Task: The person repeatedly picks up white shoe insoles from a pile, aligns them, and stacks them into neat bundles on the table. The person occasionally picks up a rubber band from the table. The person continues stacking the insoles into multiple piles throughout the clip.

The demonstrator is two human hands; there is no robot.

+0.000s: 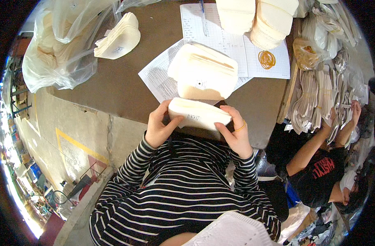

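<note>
Far left on the brown desk [126,90]: a clear crumpled plastic bag [56,49] stuffed with cream pieces, and just beside it a fanned stack of cream foam insoles [118,39] lying flat. Toward the middle, white printed paper sheets [220,41] spread under a taller pile of cream foam pads [204,71], a small dark sticker on its near face. Just below that pile, at the near desk edge, a cream flat bundle of foam pieces [199,115] held up between both hands, long axis running left to right, slightly tilted down to the right. Left hand [159,128] clamped on the bundle's left end, thumb on the near face, fingers [162,107] wrapped over the top. Right hand [236,131] closed on the right end, an orange band around one finger; both equally near. Further right, loose orange rubber bands [267,59] on the paper, then another person's hands [343,119] sorting pale stacked strips [314,98].
</note>
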